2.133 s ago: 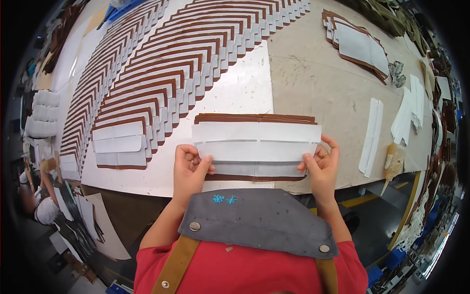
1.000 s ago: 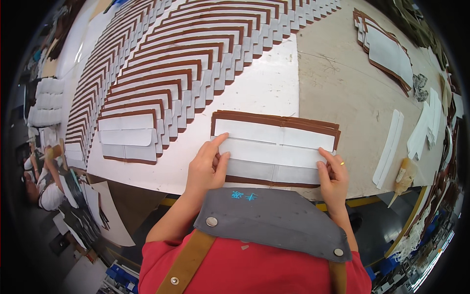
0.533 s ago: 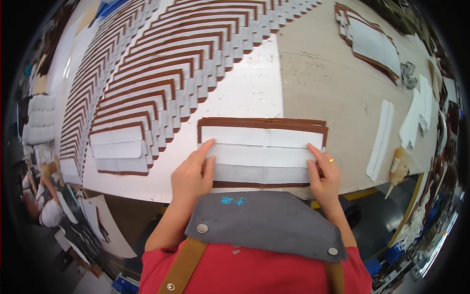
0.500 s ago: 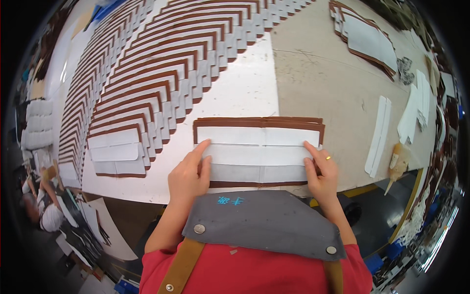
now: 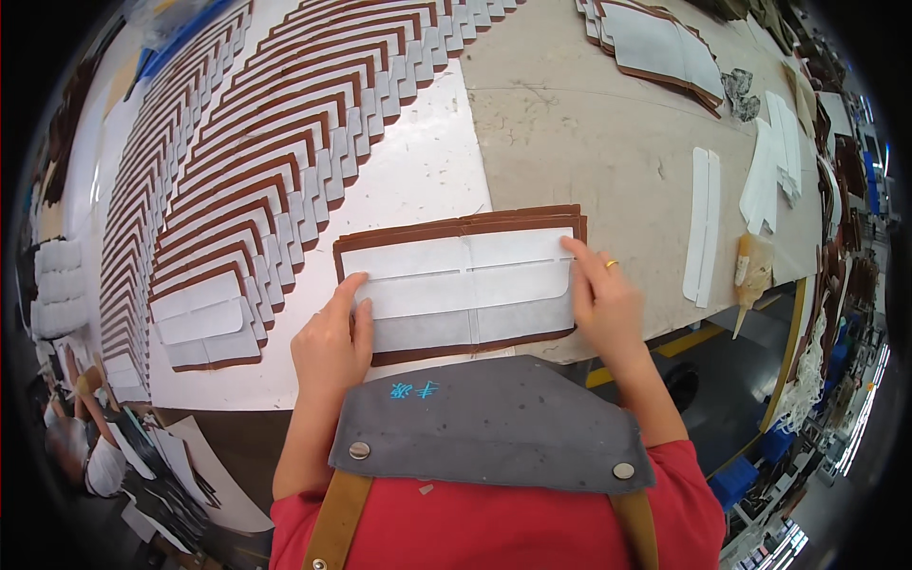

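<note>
Here, the moment shown, by part:
Workpiece: a brown leather panel [image 5: 461, 290] with white lining strips stuck across it, lying flat at the near edge of the workbench [image 5: 589, 142], just in front of the grey apron bib [image 5: 494, 423].
Left hand [image 5: 331, 340]: fingers held together and laid flat, pressing the panel's left end; nothing is pinched.
Right hand [image 5: 600, 296]: fingers extended and close together, tips pressing the right end near the upper corner; a ring shows on one finger.
Handling: probably light, thin and limp; likely to sag or crease if lifted by one corner, so both short ends are the better hold.
Surroundings: overlapping rows of similar panels [image 5: 247, 180] to the left; a stack of panels [image 5: 655, 43] and loose white strips [image 5: 703, 223] to the right.
</note>
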### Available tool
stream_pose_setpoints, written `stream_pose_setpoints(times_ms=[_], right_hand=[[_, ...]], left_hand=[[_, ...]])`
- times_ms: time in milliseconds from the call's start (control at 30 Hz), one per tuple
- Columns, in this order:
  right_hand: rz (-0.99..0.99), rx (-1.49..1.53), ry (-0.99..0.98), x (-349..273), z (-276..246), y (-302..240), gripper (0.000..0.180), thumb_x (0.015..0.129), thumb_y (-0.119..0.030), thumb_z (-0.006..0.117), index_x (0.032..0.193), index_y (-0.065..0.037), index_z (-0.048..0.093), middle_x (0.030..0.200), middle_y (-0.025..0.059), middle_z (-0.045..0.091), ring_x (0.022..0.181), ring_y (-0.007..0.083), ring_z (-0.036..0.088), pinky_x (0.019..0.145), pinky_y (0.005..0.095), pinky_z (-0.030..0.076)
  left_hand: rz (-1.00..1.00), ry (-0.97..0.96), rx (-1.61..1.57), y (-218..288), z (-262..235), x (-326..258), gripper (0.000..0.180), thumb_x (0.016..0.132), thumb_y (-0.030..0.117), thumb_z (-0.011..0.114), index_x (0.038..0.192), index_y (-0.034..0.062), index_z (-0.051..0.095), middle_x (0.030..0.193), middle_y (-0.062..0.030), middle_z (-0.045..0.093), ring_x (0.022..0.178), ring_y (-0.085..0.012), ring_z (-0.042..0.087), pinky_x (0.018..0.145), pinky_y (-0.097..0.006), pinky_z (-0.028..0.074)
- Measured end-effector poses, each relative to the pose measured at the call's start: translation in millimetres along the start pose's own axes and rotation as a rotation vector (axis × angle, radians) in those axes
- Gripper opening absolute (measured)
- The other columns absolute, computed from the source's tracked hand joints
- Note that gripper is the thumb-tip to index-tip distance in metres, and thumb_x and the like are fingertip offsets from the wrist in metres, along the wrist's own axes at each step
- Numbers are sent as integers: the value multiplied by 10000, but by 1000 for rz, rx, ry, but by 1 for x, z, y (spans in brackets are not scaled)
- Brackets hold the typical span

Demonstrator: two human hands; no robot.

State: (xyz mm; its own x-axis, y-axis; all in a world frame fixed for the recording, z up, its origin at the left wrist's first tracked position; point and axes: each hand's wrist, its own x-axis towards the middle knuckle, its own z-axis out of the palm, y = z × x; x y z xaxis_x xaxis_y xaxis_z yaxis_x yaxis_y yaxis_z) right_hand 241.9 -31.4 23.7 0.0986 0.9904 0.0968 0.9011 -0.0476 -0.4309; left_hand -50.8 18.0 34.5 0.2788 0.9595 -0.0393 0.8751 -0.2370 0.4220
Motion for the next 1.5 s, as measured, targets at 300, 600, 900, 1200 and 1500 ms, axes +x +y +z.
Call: stream_pose_setpoints(times_ms=[300, 600, 900, 1200, 1500], right_hand=[[-184, 225, 127, 41, -2, -25, 155, 796, -59, 608, 949, -41, 593, 871, 91, 563, 807, 254, 568, 678, 317, 468], [-293, 287, -146, 65, 27, -40, 177, 755, -50, 632, 917, -44, 561, 912, 90, 550, 893, 266, 513, 786, 363, 419], [-247, 384, -252, 77, 29, -37, 150, 741, -41, 642, 868, -40, 563, 874, 84, 522, 880, 259, 495, 784, 362, 410], [-339, 390, -236, 84, 31, -37, 119, 717, -24, 623, 780, -58, 527, 832, 66, 515, 839, 245, 485, 763, 352, 394], [-542, 239, -52, 78, 27, -41, 168, 676, -15, 626, 750, -87, 493, 771, 28, 524, 762, 203, 492, 693, 322, 354]], left_hand=[[409, 59, -184, 27, 8, 34, 214, 772, 65, 636, 981, 56, 596, 934, -77, 545, 872, -256, 531, 746, -359, 419], [640, 29, -168, 36, 42, 31, 229, 746, 101, 610, 962, 41, 561, 1072, -51, 541, 1008, -200, 509, 889, -368, 365], [774, -104, -227, 34, 43, 35, 234, 694, 43, 570, 927, 65, 567, 1105, -40, 553, 1035, -188, 503, 893, -357, 370], [505, 71, -392, 28, 32, 48, 254, 723, -13, 607, 964, 69, 607, 1090, -66, 568, 1005, -246, 526, 867, -362, 372], [363, 192, -228, 24, 35, 56, 191, 764, 43, 619, 950, 83, 604, 984, -26, 570, 967, -215, 500, 846, -358, 307]])
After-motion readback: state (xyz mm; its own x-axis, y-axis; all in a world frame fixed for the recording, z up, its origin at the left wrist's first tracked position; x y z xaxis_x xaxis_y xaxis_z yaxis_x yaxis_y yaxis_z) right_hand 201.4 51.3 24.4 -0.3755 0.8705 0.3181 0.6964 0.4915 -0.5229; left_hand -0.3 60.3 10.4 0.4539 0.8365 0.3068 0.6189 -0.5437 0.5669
